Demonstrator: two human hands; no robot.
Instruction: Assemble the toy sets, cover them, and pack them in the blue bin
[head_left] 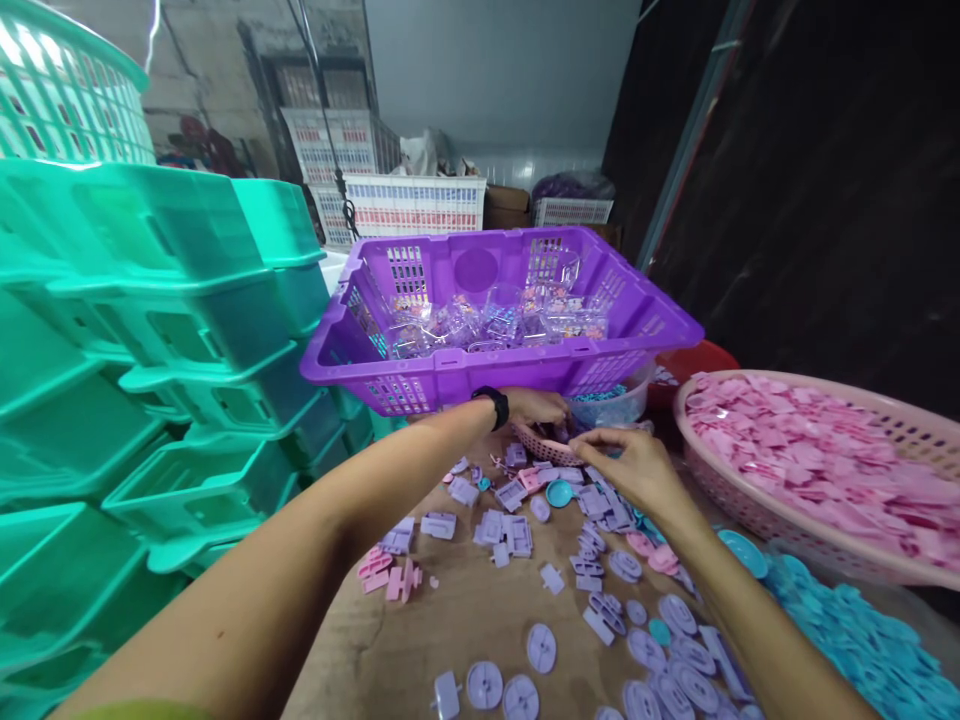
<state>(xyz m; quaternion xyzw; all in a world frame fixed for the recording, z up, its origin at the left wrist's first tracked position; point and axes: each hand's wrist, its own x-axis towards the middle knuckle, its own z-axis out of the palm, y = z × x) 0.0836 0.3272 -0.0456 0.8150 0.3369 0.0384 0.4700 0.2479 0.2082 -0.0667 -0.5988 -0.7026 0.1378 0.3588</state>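
**Two hands at a small pink basket among plastic parts**

Stacked teal crates fill the left of the frame. At centre, the left hand, black band at the wrist, and the right hand meet at a small pink basket below a purple crate. Both hands are curled; what they grip cannot be told. Lilac pieces litter the table below. At right, a pink basket holds pink parts.

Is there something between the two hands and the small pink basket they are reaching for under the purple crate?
Nothing visible blocks them. The left hand and right hand are already at the small pink basket, its rim between them. The purple crate overhangs it from behind.
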